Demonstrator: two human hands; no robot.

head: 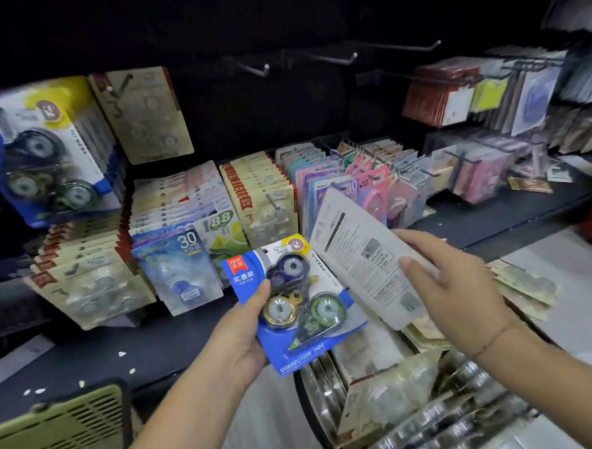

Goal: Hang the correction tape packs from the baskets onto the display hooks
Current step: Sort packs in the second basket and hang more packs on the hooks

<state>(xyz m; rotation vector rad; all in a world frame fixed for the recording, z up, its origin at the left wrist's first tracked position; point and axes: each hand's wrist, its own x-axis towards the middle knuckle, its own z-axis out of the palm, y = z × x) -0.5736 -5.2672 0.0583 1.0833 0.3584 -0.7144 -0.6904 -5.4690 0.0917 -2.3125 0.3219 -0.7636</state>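
Step in hand is judged as pick-and-sort, hanging not yet begun: a blue-backed blister pack of three correction tape rollers [293, 307] is gripped at its left edge by the left hand [238, 333], thumb on the front, fingers curled behind. A white card-backed pack [361, 255], printed back showing, is pinched along its right edge by the right hand [459, 284]. Both packs are held above the dark-rimmed basket of loose packs [302, 399]; an olive slotted plastic basket [59, 439] is seen lower left. Next, a pack's hang hole probably has to be lined up with a hook tip and slid on. Three bare metal display hooks [337, 59] stand free on the dark panel above, with open room around them. Matching hung blue packs [44, 151] fill the upper left. Lower rows are crowded, so jutting hook tips and card edges could be snagged.
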